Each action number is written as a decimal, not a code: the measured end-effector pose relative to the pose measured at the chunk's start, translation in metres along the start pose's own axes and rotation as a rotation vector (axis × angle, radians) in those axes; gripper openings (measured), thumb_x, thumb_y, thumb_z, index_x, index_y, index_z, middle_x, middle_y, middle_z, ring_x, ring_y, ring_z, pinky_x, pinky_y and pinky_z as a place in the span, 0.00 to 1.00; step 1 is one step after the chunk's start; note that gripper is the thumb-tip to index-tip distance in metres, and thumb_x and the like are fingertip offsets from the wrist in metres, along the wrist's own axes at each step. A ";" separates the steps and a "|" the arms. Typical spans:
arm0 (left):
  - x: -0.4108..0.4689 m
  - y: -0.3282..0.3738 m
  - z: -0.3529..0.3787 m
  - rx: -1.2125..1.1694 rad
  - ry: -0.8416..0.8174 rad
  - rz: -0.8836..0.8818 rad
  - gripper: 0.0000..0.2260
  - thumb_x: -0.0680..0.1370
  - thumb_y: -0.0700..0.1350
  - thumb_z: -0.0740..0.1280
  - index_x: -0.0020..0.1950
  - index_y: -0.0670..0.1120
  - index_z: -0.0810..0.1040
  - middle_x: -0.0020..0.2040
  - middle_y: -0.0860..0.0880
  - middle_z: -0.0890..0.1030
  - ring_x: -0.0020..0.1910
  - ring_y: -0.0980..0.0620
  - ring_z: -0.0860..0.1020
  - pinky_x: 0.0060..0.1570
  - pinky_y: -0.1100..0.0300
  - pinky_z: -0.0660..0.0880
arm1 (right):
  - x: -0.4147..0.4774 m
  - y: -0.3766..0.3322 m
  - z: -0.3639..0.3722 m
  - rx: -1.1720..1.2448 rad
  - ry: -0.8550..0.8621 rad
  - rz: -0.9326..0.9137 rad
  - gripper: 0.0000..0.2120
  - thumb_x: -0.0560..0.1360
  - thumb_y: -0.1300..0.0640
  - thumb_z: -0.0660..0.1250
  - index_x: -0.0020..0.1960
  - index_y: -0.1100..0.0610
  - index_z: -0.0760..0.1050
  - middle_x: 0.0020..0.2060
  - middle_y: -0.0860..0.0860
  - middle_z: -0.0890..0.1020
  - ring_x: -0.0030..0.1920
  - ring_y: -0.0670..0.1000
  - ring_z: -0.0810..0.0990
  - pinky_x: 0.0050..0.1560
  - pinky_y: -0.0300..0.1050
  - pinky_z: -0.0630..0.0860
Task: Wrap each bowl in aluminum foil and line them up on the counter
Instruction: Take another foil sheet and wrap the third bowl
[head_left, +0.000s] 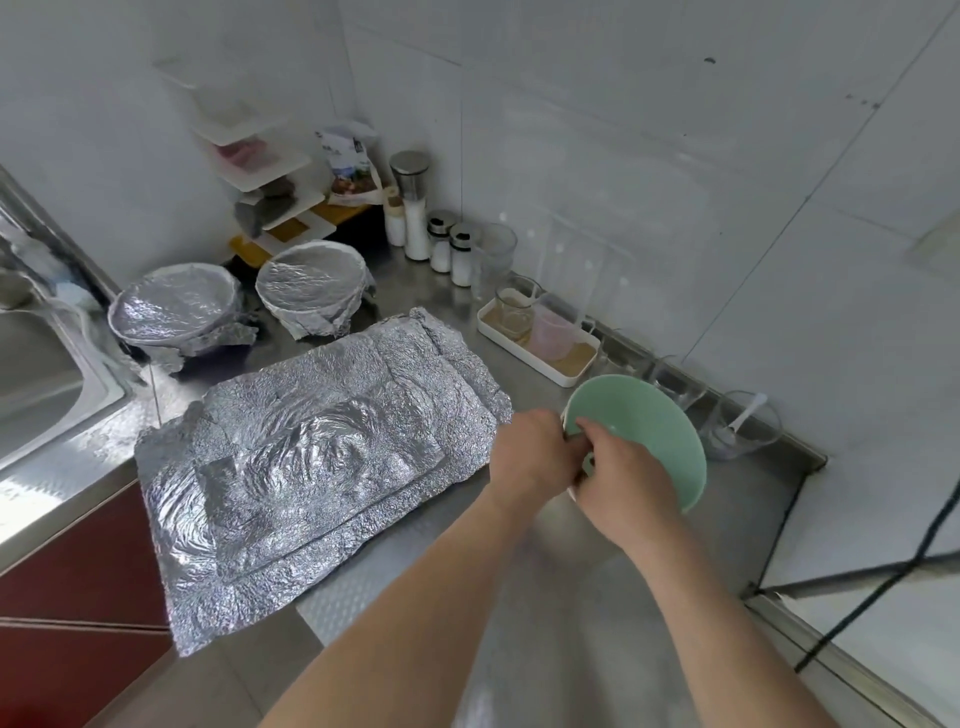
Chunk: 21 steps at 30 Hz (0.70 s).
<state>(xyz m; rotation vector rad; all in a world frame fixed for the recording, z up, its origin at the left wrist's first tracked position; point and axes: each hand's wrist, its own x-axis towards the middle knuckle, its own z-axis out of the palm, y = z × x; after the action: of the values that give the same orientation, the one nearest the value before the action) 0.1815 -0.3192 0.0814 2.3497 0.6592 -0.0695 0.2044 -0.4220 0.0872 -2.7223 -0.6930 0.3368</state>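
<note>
right of the foil sheet (322, 457), left hand (530, 452) and right hand (623, 486) grip the green bowl (654, 426), bowl three i guess; next: centre it there.

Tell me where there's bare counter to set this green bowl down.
Bare steel counter lies near you, right of the foil sheets, and in a strip between them and the white tray. The back is crowded: two wrapped bowls, shakers, glasses along the wall.
</note>
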 end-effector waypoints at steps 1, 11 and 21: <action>-0.001 0.002 -0.006 -0.024 0.028 -0.002 0.18 0.77 0.53 0.64 0.39 0.39 0.79 0.40 0.39 0.81 0.43 0.38 0.79 0.36 0.56 0.68 | -0.001 -0.002 -0.004 -0.020 0.039 -0.018 0.22 0.75 0.57 0.63 0.68 0.53 0.68 0.55 0.54 0.82 0.56 0.60 0.78 0.51 0.53 0.74; -0.035 -0.064 -0.081 -0.684 0.223 -0.312 0.10 0.69 0.45 0.65 0.32 0.41 0.80 0.28 0.44 0.82 0.33 0.44 0.84 0.42 0.48 0.82 | -0.008 -0.072 0.015 -0.212 0.295 -0.406 0.11 0.60 0.62 0.75 0.36 0.48 0.77 0.33 0.43 0.78 0.43 0.50 0.79 0.46 0.48 0.60; -0.058 -0.202 -0.061 -0.684 0.239 -0.428 0.05 0.77 0.45 0.70 0.48 0.46 0.85 0.47 0.48 0.84 0.42 0.51 0.79 0.45 0.58 0.75 | 0.005 -0.095 0.087 -0.075 0.107 -0.483 0.10 0.63 0.66 0.70 0.34 0.52 0.75 0.29 0.48 0.77 0.37 0.55 0.78 0.37 0.46 0.68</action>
<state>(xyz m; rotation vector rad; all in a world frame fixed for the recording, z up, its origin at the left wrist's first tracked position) 0.0268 -0.1777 0.0177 1.5486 1.0944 0.2184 0.1423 -0.3191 0.0395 -2.5050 -1.3108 0.0502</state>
